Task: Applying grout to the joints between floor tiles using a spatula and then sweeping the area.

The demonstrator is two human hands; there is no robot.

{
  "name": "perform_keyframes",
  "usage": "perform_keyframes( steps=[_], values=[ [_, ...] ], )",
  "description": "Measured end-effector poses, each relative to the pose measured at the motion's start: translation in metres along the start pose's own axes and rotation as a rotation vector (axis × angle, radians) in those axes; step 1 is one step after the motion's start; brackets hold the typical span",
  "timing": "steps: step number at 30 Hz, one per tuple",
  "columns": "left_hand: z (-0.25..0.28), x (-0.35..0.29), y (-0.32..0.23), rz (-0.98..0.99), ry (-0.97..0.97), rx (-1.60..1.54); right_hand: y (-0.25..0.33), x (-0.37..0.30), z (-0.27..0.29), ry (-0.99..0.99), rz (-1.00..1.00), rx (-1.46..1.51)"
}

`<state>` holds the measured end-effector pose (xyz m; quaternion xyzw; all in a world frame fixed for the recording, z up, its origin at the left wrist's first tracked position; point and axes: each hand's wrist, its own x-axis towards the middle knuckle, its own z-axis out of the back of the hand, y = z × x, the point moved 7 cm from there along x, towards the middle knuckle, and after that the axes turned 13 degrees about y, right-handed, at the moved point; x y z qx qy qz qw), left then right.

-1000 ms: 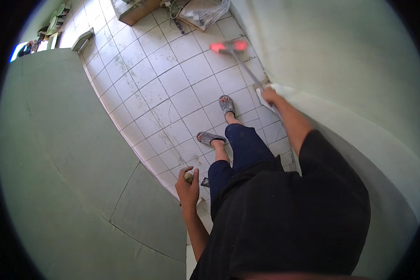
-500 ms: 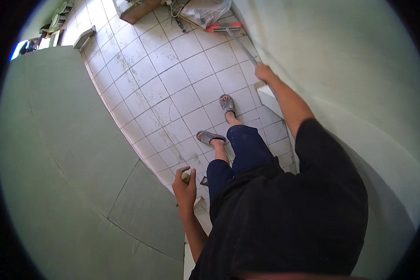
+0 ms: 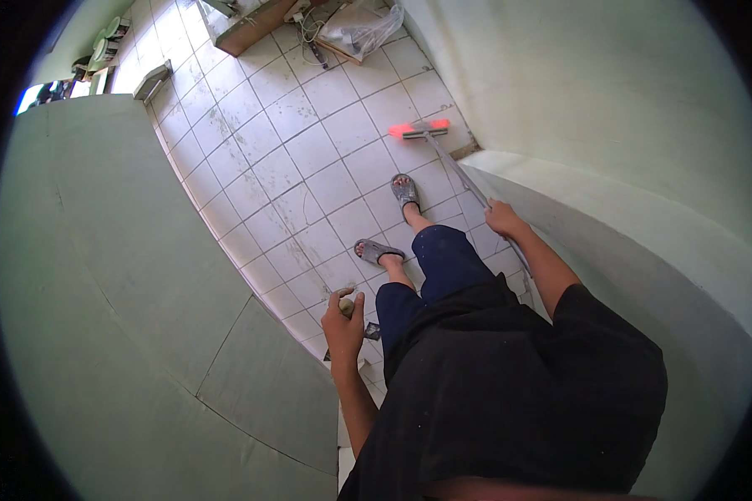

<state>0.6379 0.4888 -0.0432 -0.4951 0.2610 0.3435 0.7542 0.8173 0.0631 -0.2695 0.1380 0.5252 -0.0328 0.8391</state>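
Observation:
My right hand [image 3: 503,219] is closed round the grey stick of a broom [image 3: 455,167]. Its head, with bright red-orange bristles [image 3: 405,130], rests on the tiles ahead of my feet, and the stick's tail runs back past my forearm. On the left, my left hand [image 3: 342,327] is curled round a pale, rounded object [image 3: 346,307] that looks like the end of a handle. Most of it is hidden by the fingers. Below and beside that hand, a small dark piece [image 3: 372,331] shows near the floor; I cannot tell whether it joins what I hold.
White floor tiles [image 3: 309,154] with dirt marks stretch ahead. A green wall [image 3: 627,83] with a pale ledge [image 3: 560,179] runs along the right, a large green panel [image 3: 125,250] along the left. Far ahead lie a clear plastic bag [image 3: 363,33], cables [image 3: 311,29] and a wooden-sided unit [image 3: 263,25].
The broom head has been drawn back from beside the plastic bag toward my feet. My right hand has come nearer my body with the stick; my left hand has shifted slightly rightward.

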Motion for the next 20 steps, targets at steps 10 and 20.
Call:
perform_keyframes(
  steps=[10, 20],
  values=[
    [-0.006, -0.025, 0.008, 0.074, -0.073, 0.011, 0.128, 0.187, 0.176, -0.095, 0.06, -0.383],
    [-0.032, -0.022, 0.007, 0.139, -0.004, 0.0, 0.162, 0.19, 0.222, 0.043, -0.093, -0.252]
  ],
)
